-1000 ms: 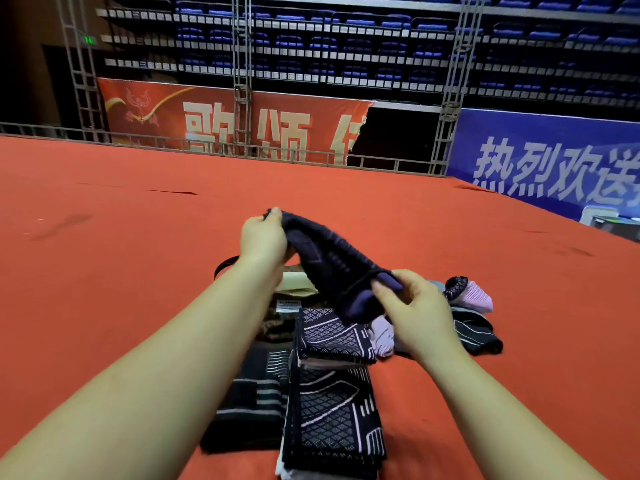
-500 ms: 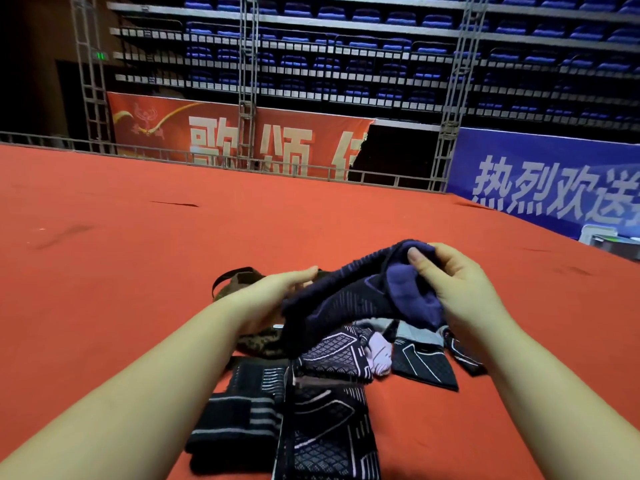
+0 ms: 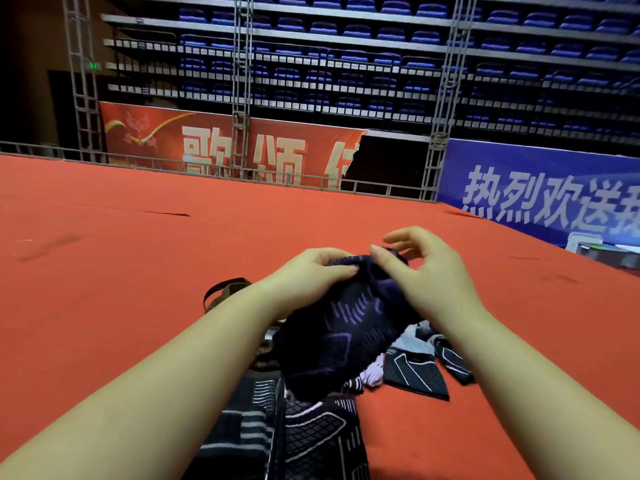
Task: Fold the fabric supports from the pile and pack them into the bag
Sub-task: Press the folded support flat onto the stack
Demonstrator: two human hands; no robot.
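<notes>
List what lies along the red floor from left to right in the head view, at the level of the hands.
Bag strap → left hand → dark purple fabric support held up by both hands → right hand

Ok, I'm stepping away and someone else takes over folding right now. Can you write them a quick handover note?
Left hand: grips the top edge of the dark purple support, held up above the pile.
Right hand: pinches the same edge with thumb and forefinger, other fingers loose.
Bag: behind the left wrist, mostly hidden; contents not visible.
Done: folded black patterned supports lie in front of the person.
Left: finish folding the held support, fold the loose pieces on the red carpet to the right, and pack everything.
</notes>
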